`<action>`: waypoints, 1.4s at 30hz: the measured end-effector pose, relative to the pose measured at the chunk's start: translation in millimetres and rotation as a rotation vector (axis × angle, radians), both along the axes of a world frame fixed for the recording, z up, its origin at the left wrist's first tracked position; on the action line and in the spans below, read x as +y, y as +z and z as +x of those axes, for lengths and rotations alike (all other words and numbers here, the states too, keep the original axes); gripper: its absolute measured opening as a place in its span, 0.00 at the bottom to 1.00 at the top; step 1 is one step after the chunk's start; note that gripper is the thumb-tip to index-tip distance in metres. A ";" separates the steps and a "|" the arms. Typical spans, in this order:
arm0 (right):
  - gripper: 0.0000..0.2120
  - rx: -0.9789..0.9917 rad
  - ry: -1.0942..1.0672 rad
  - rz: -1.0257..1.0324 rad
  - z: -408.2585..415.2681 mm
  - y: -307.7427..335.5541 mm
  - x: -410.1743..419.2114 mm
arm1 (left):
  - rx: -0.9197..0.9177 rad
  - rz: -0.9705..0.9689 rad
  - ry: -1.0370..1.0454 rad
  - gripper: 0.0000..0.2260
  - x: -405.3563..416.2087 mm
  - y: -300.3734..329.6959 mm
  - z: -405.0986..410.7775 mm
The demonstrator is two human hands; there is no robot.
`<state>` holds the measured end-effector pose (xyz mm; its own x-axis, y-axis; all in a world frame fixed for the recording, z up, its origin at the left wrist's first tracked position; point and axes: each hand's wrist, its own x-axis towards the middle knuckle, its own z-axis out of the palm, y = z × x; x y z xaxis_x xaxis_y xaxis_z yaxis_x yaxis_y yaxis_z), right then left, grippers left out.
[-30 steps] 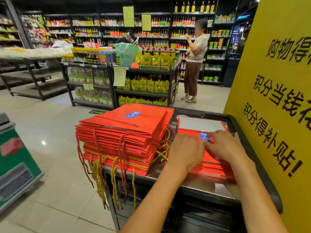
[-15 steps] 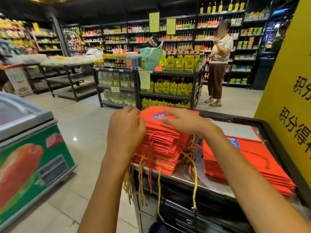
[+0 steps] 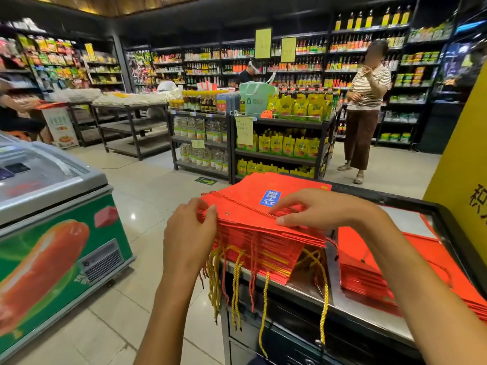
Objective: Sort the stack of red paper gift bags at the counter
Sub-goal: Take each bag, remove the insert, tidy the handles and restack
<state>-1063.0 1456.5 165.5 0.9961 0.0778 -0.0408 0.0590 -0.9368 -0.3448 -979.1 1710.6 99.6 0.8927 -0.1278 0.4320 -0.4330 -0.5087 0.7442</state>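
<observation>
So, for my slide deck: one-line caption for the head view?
Both hands grip the top of the tall red gift bag stack on the counter.

Tall bag stack (image 3: pixel 263 233) sits at the tabletop's (image 3: pixel 369 320) left edge, cords (image 3: pixel 237 280) dangling off its front. Right of the stack: narrow bare steel strip, then a lower bag pile (image 3: pixel 369 275). Yellow sign (image 3: pixel 463 159) walls the far right. Left of the stack: open aisle up to the freezer (image 3: pixel 52 233).
</observation>
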 end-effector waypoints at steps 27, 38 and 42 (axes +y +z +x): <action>0.19 0.080 0.043 -0.117 28.5 26.3 -3.2 | 0.059 -0.369 -0.130 0.05 -1.7 -28.3 -31.3; 0.10 -0.207 0.059 -0.011 98.0 -6.2 41.5 | 0.013 -0.338 -0.143 0.05 1.5 -29.2 -30.8; 0.03 -0.307 0.163 0.076 89.3 -7.6 47.4 | -0.021 -0.316 -0.138 0.06 2.6 -30.5 -29.2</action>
<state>-973.7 1503.9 157.9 0.9353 0.2279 0.2708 0.3173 -0.8789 -0.3562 -1008.3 1713.2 69.1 0.8669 -0.1036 0.4876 -0.4985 -0.1906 0.8457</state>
